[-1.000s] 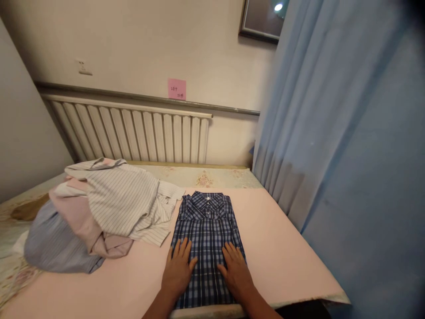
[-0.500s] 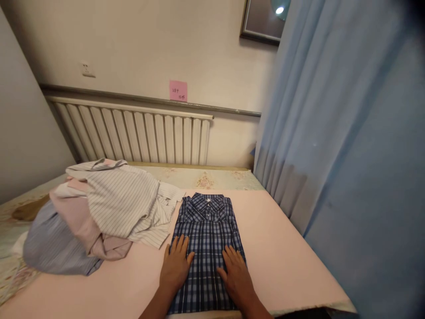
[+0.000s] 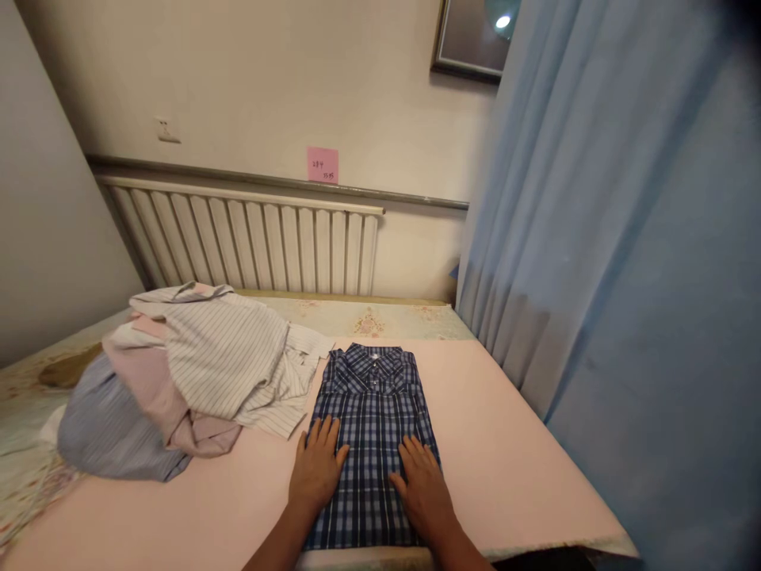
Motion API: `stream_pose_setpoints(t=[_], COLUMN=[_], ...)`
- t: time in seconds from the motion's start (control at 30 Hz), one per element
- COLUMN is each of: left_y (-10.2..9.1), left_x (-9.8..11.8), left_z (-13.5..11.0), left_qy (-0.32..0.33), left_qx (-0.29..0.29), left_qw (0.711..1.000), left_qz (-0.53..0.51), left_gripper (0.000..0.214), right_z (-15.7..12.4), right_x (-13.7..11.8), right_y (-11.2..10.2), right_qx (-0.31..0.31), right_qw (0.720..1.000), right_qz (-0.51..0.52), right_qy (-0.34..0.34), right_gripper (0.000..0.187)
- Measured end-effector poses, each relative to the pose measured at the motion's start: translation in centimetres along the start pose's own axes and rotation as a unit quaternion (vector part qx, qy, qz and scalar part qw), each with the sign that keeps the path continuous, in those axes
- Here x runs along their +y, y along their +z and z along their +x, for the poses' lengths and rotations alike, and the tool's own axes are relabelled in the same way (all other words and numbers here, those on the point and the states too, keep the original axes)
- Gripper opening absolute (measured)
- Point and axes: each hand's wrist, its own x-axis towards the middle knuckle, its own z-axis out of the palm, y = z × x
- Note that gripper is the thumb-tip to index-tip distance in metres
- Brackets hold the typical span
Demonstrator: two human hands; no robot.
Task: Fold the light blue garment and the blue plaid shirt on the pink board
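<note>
A folded blue plaid shirt (image 3: 372, 404) lies collar-away on the pink sheet (image 3: 511, 452) near the bed's front edge. My left hand (image 3: 316, 468) rests flat on the shirt's lower left part, fingers spread. My right hand (image 3: 423, 482) lies flat on its lower right part, fingers stretched out too. Both palms press on the fabric and hold nothing.
A heap of unfolded shirts (image 3: 178, 373), striped white, pink and pale blue, sits left of the plaid shirt. A white radiator (image 3: 250, 246) runs along the far wall under a pink note (image 3: 323, 164). Blue curtains (image 3: 594, 238) hang close on the right.
Both hands stay flat on the plaid shirt in nearly the same spots. The view has shifted slightly to the left.
</note>
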Motion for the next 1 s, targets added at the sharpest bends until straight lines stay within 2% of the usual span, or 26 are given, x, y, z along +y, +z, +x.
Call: stream_pose_setpoints(t=[0.27,0.57,1.0], left_y=[0.11,0.17,-0.13], left_x=[-0.10,-0.10,0.06], left_z=[0.05,0.10,0.11], left_qy=[-0.002,-0.004,-0.004], left_qx=[-0.006,-0.006,-0.006], left_qw=[1.000,1.000,1.000], left_qz=[-0.004,-0.009,-0.009], left_gripper=[0.057,0.058,0.056], right_z=[0.19,0.14,0.11], right_x=[-0.30,0.19,0.22], right_y=[-0.50,-0.38,-0.26], right_qx=[-0.018,-0.037,-0.029], right_qw=[1.000,0.999,0.999], right_qz=[0.002,-0.013,-0.012], right_qy=[0.010,-0.018,-0.013], right_gripper=[0.047,0.048,0.047])
